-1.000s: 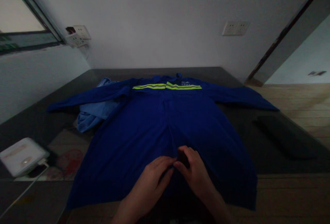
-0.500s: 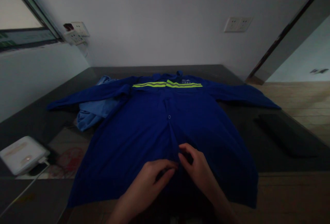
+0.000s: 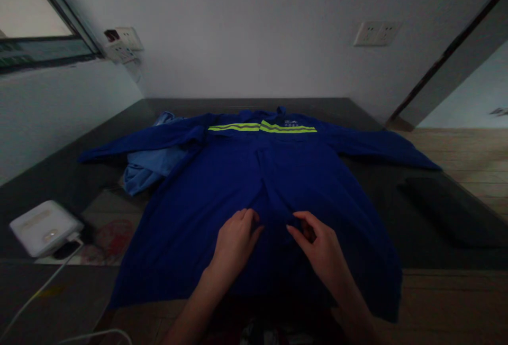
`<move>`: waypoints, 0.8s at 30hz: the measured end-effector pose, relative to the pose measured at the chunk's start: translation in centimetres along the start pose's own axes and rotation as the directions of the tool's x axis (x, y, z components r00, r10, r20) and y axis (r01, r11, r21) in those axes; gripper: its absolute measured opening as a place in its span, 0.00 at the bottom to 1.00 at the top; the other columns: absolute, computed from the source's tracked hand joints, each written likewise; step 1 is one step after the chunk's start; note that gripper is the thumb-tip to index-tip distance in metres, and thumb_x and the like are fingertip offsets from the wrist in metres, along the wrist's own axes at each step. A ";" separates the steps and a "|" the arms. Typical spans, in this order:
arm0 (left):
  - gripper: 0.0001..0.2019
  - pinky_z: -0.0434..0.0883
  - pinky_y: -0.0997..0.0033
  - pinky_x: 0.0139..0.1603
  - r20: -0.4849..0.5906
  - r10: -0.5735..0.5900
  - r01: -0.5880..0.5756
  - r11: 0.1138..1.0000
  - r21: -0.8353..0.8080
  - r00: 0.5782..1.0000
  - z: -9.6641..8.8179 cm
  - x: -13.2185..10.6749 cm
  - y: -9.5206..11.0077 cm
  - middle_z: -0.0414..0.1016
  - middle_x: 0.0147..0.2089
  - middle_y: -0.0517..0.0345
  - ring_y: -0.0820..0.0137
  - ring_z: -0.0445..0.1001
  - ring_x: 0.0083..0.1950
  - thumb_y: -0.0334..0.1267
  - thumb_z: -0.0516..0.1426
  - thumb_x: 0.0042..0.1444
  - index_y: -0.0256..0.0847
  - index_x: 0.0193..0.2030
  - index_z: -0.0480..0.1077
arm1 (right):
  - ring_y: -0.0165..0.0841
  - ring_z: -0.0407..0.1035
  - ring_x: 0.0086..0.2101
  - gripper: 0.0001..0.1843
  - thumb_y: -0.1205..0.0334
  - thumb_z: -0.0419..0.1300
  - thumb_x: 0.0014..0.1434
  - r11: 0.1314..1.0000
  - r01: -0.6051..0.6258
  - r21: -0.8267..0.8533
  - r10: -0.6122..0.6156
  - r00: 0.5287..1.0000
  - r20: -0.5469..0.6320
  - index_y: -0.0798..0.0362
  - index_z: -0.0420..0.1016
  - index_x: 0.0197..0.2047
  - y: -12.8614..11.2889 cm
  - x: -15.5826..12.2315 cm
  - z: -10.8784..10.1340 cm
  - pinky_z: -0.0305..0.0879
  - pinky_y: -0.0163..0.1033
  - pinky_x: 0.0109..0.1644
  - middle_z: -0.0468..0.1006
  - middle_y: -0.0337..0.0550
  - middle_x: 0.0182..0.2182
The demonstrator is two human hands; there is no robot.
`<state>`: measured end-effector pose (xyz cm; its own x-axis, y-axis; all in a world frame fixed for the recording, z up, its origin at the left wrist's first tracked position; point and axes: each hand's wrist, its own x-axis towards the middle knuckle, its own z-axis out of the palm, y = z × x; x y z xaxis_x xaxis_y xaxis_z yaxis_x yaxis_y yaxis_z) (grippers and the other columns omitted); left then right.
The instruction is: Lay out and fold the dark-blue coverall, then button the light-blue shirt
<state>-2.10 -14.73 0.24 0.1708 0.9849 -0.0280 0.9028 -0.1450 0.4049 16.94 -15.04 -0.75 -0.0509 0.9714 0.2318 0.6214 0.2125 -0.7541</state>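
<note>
A blue work jacket (image 3: 214, 186) with yellow-green reflective stripes lies spread on the dark table, collar toward the wall. Its front gapes below the middle, the two edges drawn apart. My left hand (image 3: 237, 236) is closed in a pinch at the left front edge. On the opposite edge, my right hand (image 3: 317, 236) pinches the cloth between thumb and fingers. Both hands are over the lower front of the jacket; the cloth inside each pinch is mostly hidden by the fingers and dim light.
Light blue cloth (image 3: 148, 168) lies bunched under the left sleeve. A white box-shaped device (image 3: 45, 227) with a cable stands on the left. On the right lies a flat black object (image 3: 448, 210). Wall sockets (image 3: 377, 33) are above the dark table (image 3: 373, 191).
My hands have moved apart and slightly up the jacket, from close together near its lower front. The front opening is wider, and the round fastener visible before no longer shows. The view has shifted slightly.
</note>
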 end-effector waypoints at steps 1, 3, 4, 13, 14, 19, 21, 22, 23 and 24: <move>0.04 0.66 0.71 0.40 0.015 0.000 -0.001 1.000 0.015 1.000 -0.2 0.1 0.1 0.72 0.38 0.56 0.67 0.72 0.41 0.38 0.53 0.60 0.43 0.39 0.66 | 0.34 0.68 0.26 0.08 0.58 0.57 0.56 1.000 0.024 0.000 -0.024 1.000 -0.002 0.50 0.73 0.39 -0.1 0.0 0.1 0.65 0.38 0.31 0.74 0.40 0.26; 0.04 0.65 0.71 0.38 0.033 0.006 -0.008 0.999 0.043 0.999 -0.3 0.3 0.1 0.72 0.38 0.56 0.66 0.72 0.40 0.38 0.52 0.60 0.42 0.36 0.66 | 0.35 0.69 0.30 0.07 0.62 0.56 0.55 0.997 0.070 0.016 -0.070 0.998 0.005 0.50 0.72 0.39 -0.4 0.0 0.5 0.67 0.39 0.35 0.75 0.42 0.30; 0.05 0.65 0.71 0.38 0.037 0.013 -0.015 0.999 0.052 0.999 -0.4 0.4 0.1 0.72 0.38 0.56 0.66 0.72 0.40 0.38 0.52 0.60 0.42 0.36 0.66 | 0.36 0.70 0.32 0.08 0.64 0.55 0.55 0.996 0.083 0.027 -0.084 0.996 0.011 0.50 0.71 0.39 -0.5 0.0 0.8 0.68 0.40 0.38 0.75 0.43 0.32; 0.06 0.63 0.73 0.36 -0.104 0.084 -0.102 0.978 -0.184 0.991 0.1 -0.1 -0.5 0.69 0.31 0.61 0.70 0.68 0.34 0.39 0.50 0.61 0.44 0.37 0.66 | 0.39 0.73 0.37 0.08 0.61 0.57 0.57 0.996 0.063 0.063 -0.063 0.998 0.000 0.51 0.73 0.40 -0.8 -0.2 3.1 0.68 0.44 0.43 0.79 0.46 0.36; 0.06 0.62 0.72 0.36 -0.109 0.083 -0.102 0.977 -0.187 0.991 0.1 -0.1 -0.6 0.69 0.31 0.61 0.70 0.68 0.33 0.39 0.50 0.62 0.43 0.37 0.66 | 0.39 0.73 0.36 0.06 0.61 0.57 0.58 0.995 0.076 0.067 -0.076 0.997 -0.012 0.51 0.74 0.38 -0.8 -0.1 3.1 0.68 0.43 0.42 0.78 0.45 0.34; 0.08 0.61 0.70 0.36 -0.065 0.067 -0.072 0.995 -0.076 0.996 0.2 0.0 -0.5 0.71 0.33 0.59 0.69 0.68 0.33 0.38 0.50 0.61 0.42 0.33 0.67 | 0.38 0.73 0.34 0.07 0.64 0.54 0.59 0.995 0.097 0.035 -0.096 0.995 -0.038 0.51 0.74 0.34 -1.0 0.3 3.6 0.68 0.43 0.41 0.78 0.45 0.32; 0.08 0.61 0.70 0.37 -0.045 0.080 -0.082 0.995 -0.055 0.996 0.2 0.0 -0.4 0.72 0.35 0.58 0.68 0.69 0.35 0.37 0.50 0.62 0.42 0.33 0.67 | 0.39 0.73 0.36 0.07 0.65 0.54 0.59 0.995 0.097 -0.002 -0.097 0.994 -0.042 0.52 0.75 0.36 -0.9 0.3 3.8 0.68 0.45 0.43 0.78 0.47 0.34; 0.08 0.60 0.70 0.37 -0.044 0.087 -0.089 0.994 -0.055 0.995 0.2 0.0 -0.3 0.72 0.35 0.57 0.68 0.69 0.35 0.37 0.49 0.62 0.42 0.34 0.67 | 0.40 0.73 0.37 0.08 0.66 0.54 0.59 0.995 0.098 -0.022 -0.099 0.994 -0.046 0.52 0.75 0.37 -0.9 0.4 3.8 0.67 0.45 0.44 0.78 0.48 0.35; 0.08 0.60 0.70 0.38 -0.048 0.092 -0.095 0.994 -0.059 0.995 0.1 0.0 -0.3 0.72 0.35 0.57 0.68 0.69 0.35 0.37 0.49 0.62 0.42 0.34 0.68 | 0.41 0.73 0.38 0.08 0.66 0.54 0.59 0.994 0.102 -0.042 -0.104 0.993 -0.052 0.53 0.75 0.38 -0.8 0.4 3.8 0.67 0.46 0.45 0.78 0.49 0.36; 0.08 0.60 0.70 0.38 -0.058 0.097 -0.101 0.993 -0.063 0.994 0.1 0.0 -0.3 0.72 0.35 0.58 0.68 0.69 0.35 0.37 0.49 0.62 0.42 0.35 0.68 | 0.41 0.72 0.39 0.09 0.66 0.54 0.59 0.992 0.110 -0.061 -0.113 0.992 -0.055 0.53 0.75 0.39 -0.9 0.4 3.8 0.67 0.46 0.45 0.78 0.49 0.36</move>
<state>-2.32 -14.71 0.07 0.2348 0.9699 0.0642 0.8543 -0.2374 0.4623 13.39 -14.46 -2.33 -0.0779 0.9340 0.3487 0.6588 0.3107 -0.6852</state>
